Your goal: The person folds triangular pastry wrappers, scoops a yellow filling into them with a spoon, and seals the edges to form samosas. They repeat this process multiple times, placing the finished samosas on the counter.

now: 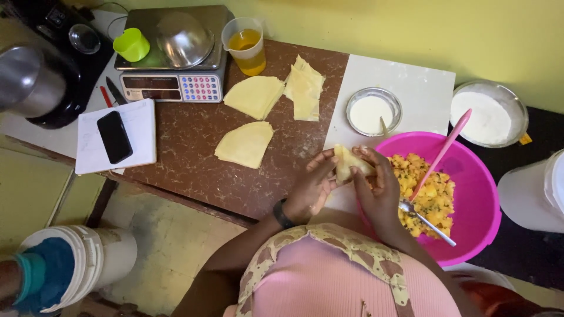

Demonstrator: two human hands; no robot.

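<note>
1. Pastry, a pale folded piece (348, 164), sits just right of the frame's centre, pinched between both hands above the edge of the bench (194, 141).
2. The left hand (311, 185) holds the pastry's left side, its fingers (322, 159) curled and pressed against the dough; a dark band circles that wrist.
3. The right hand (379, 188) grips the pastry's right side, its fingers (369, 155) bent over the top edge and closed on it.
4. Just right of the hands stands a pink plastic bowl (479, 194) holding a yellow, herb-flecked filling (429, 194); a metal spoon (426, 222) and a pink utensil handle (443, 149) rest in it.
5. Above the hands, on a white board (411, 82), is a small glass bowl of white paste (373, 111).
6. At the right edge, a larger bowl of white flour (487, 114) stands well apart from the hands.
7. Left of the board lie three lots of cut pastry sheets (247, 144) on the brown bench top.
8. In the upper left stand a weighing scale with a steel pan (176, 53), a green cup (132, 44) and a jug of yellow oil (247, 47).
9. A black phone (114, 136) lies on a white notepad (141, 123) at the left.
</note>
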